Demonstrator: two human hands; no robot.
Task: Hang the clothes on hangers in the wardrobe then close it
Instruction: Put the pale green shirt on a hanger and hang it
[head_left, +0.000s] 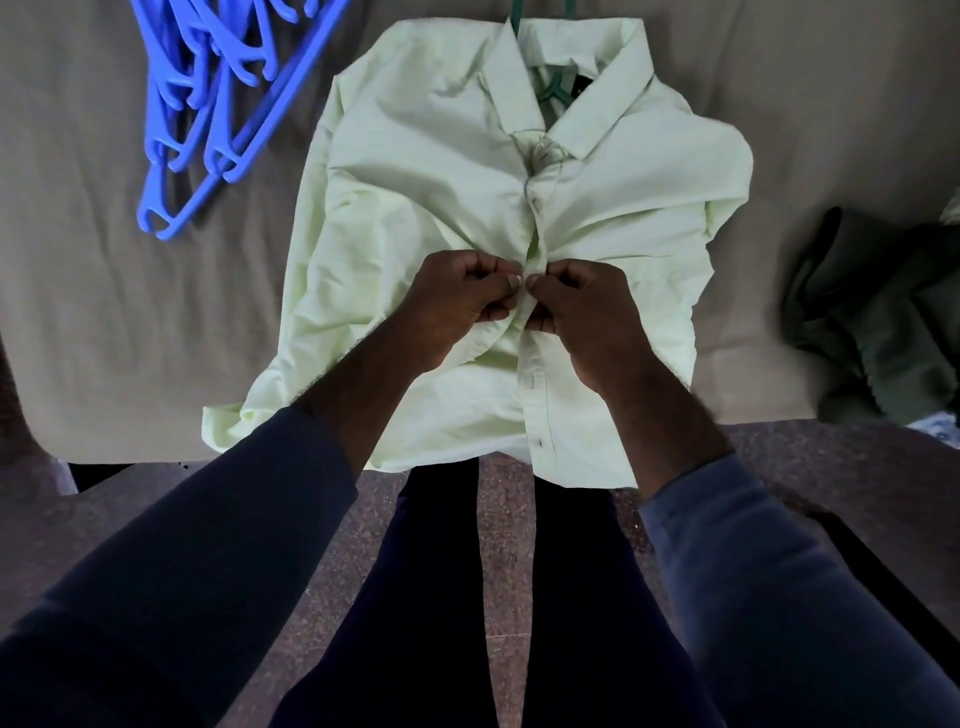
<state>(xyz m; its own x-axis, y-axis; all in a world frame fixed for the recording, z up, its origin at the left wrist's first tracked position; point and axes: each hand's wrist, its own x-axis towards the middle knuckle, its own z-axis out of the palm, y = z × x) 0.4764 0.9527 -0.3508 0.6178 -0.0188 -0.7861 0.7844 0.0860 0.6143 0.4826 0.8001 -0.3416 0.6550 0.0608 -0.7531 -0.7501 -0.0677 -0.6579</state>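
Sleeves: in the head view your two dark sleeves (208, 545) reach from the bed's near edge toward the shirt.
Left hand: your left hand (462, 296) has its fingers curled and pinches the shirt's front placket at mid-chest.
Right hand: your right hand (576, 306) is curled the same way, pinches the facing edge, and touches the left.
Shirt: the pale green shirt (426, 171) lies front up on the bed (93, 286), with its hem over the near edge.
Green hanger: the green hanger (553, 88) sits inside the shirt's collar, its hook just beyond.
Done, judged: this shirt is on its hanger and you are partway through buttoning it.
Left, judged: hang this shirt. The dark green garment (878, 322) right of the shirt needs one of the blue hangers (208, 104) on the shirt's far left. The wardrobe, not in view, remains to be closed.
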